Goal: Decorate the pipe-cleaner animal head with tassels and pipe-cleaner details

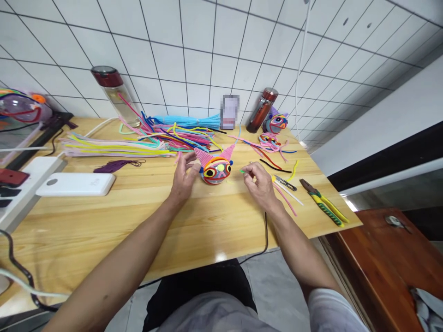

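A small pipe-cleaner figure (215,167) with pink pointed ears, yellow-ringed eyes and a red mouth sits on the wooden table (104,221). My left hand (184,177) rests against its left side, thumb and fingers touching the pink ear. My right hand (260,180) is just right of the figure, its fingers pinched on a short green pipe-cleaner piece (243,171) whose tip points at the figure.
A heap of coloured pipe cleaners (145,138) lies behind. Two bottles (116,94) (263,109), two more finished figures (276,123), a phone (230,111), pliers (323,202), a cutter (285,183), a white power bank (76,184) and a power strip (20,184) surround.
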The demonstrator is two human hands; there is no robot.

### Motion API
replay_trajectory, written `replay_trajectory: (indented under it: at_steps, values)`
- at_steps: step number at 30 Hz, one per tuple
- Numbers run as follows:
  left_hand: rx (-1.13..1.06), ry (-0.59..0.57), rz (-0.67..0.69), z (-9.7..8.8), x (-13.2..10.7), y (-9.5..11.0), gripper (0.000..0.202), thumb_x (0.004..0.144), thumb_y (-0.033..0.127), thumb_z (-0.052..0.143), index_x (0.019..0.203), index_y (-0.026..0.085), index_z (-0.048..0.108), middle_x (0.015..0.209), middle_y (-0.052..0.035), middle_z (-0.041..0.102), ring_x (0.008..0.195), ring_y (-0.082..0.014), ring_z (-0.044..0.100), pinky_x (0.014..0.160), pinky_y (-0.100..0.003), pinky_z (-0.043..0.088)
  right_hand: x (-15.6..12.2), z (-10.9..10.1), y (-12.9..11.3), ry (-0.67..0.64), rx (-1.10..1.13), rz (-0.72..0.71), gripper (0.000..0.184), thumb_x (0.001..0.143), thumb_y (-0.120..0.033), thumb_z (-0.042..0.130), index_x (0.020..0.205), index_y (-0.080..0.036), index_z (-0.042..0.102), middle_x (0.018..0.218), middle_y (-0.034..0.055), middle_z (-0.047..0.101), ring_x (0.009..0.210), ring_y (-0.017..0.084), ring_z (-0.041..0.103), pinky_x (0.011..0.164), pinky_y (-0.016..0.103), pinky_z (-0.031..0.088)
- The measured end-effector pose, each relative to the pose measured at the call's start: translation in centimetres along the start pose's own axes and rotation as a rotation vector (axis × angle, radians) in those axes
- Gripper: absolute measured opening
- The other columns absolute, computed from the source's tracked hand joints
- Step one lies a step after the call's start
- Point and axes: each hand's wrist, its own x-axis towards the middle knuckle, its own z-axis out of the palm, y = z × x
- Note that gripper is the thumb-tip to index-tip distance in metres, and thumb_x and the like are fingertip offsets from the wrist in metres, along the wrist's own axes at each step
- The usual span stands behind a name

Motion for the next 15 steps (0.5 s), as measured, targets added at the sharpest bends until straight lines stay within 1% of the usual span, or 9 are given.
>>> replay_trajectory:
  at_steps: [2,3,5,6,8,10,12,13,15]
  values:
    - [0.063,0.117,0.022,0.0,0.1,0.5,0.044,0.096,0.063,0.068,0.112,0.022,0.066,0.112,-0.0070,0.071,0.105,-0.0232,0.068,0.094,-0.038,0.054,0.1,-0.1,0.5,0.043,0.001,0.034,0.014,0.095,-0.016,0.057,0.097,-0.024,0.068,0.088,0.0029,0.066,0.076,0.020,0.060,0.073,0.035,0.049]
    - [0.094,0.168,0.038,0.0,0.2,0.8,0.039,0.097,0.060,0.069,0.099,0.022,0.064,0.097,-0.0027,0.067,0.091,-0.0188,0.064,0.086,-0.034,0.052,0.2,-0.1,0.8,0.070,-0.001,0.051,0.014,0.095,-0.017,0.057,0.096,-0.024,0.069,0.087,0.0028,0.066,0.077,0.020,0.060,0.073,0.035,0.050]
    - [0.141,0.223,0.061,0.0,0.4,1.5,0.044,0.099,0.054,0.068,0.075,0.022,0.050,0.074,0.0036,0.048,0.070,-0.0122,0.046,0.074,-0.030,0.044,0.5,-0.1,1.3,0.120,-0.008,0.088,0.013,0.094,-0.020,0.057,0.096,-0.024,0.070,0.088,0.0029,0.066,0.078,0.020,0.061,0.075,0.035,0.051]
    - [0.154,0.225,0.063,0.1,0.5,1.9,0.051,0.101,0.051,0.065,0.068,0.022,0.041,0.069,0.0049,0.038,0.065,-0.0105,0.038,0.069,-0.029,0.039,0.7,-0.2,1.5,0.139,-0.008,0.107,0.013,0.094,-0.021,0.058,0.096,-0.024,0.070,0.089,0.0031,0.067,0.078,0.020,0.062,0.075,0.036,0.051]
    - [0.164,0.201,0.061,0.2,0.6,2.8,0.059,0.103,0.049,0.060,0.061,0.022,0.029,0.064,0.0053,0.026,0.061,-0.0088,0.027,0.063,-0.029,0.031,1.0,-0.4,1.2,0.158,0.014,0.148,0.013,0.094,-0.024,0.058,0.098,-0.024,0.070,0.090,0.0035,0.069,0.078,0.020,0.062,0.075,0.035,0.052]
    - [0.163,0.184,0.087,0.5,0.5,4.1,0.062,0.102,0.050,0.060,0.059,0.022,0.026,0.059,0.0056,0.025,0.057,-0.0084,0.025,0.059,-0.030,0.026,1.1,-0.9,0.2,0.142,0.071,0.182,0.014,0.094,-0.025,0.059,0.101,-0.023,0.071,0.090,0.0032,0.071,0.078,0.019,0.063,0.074,0.034,0.052]
    - [0.183,0.140,0.167,1.0,0.0,5.9,0.064,0.099,0.051,0.063,0.056,0.022,0.027,0.054,0.0057,0.027,0.054,-0.0089,0.026,0.057,-0.031,0.026,0.6,-1.8,-1.7,0.086,0.131,0.198,0.014,0.093,-0.026,0.062,0.103,-0.023,0.071,0.089,0.0023,0.073,0.077,0.018,0.065,0.072,0.033,0.052]
    - [0.200,0.083,0.214,1.5,-0.5,6.8,0.063,0.099,0.050,0.063,0.055,0.022,0.028,0.053,0.0056,0.028,0.053,-0.0091,0.027,0.057,-0.031,0.026,0.1,-2.4,-2.8,0.046,0.150,0.195,0.012,0.093,-0.026,0.063,0.103,-0.023,0.071,0.088,0.0018,0.073,0.077,0.018,0.065,0.072,0.032,0.052]
    - [0.228,-0.116,0.287,2.6,-1.9,8.8,0.060,0.100,0.044,0.063,0.054,0.021,0.032,0.052,0.0054,0.031,0.050,-0.0092,0.030,0.056,-0.030,0.027,-1.5,-3.4,-5.2,-0.042,0.158,0.175,0.007,0.093,-0.024,0.065,0.097,-0.024,0.071,0.085,0.0007,0.072,0.075,0.017,0.065,0.071,0.031,0.052]
